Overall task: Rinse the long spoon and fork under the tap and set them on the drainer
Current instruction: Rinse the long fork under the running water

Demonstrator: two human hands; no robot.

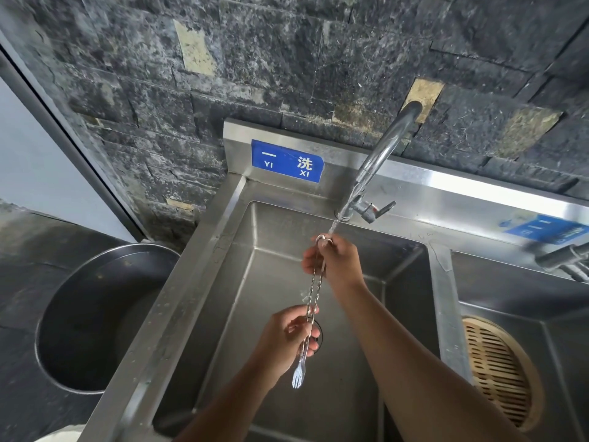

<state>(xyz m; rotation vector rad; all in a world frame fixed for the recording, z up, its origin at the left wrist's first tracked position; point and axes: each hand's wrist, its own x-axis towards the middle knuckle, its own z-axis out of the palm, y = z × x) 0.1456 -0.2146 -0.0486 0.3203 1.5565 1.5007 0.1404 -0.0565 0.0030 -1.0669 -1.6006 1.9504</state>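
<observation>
Over the left steel sink basin (280,224) I hold a long twisted-handle metal fork (299,376) together with the long spoon (314,290); their handles run side by side. My right hand (334,263) grips the ringed upper ends, right under the water stream from the curved tap (381,148). My left hand (291,334) is closed around the lower part of the handles. The fork's tines point down below my left hand. The spoon's bowl is hidden. Water runs down the handles.
A round bamboo steamer rack (500,371) lies in the right basin. A large dark metal pot (92,317) stands left of the sink. A second tap (564,260) sits at the right. A blue sign (287,161) is on the backsplash, against a dark stone wall.
</observation>
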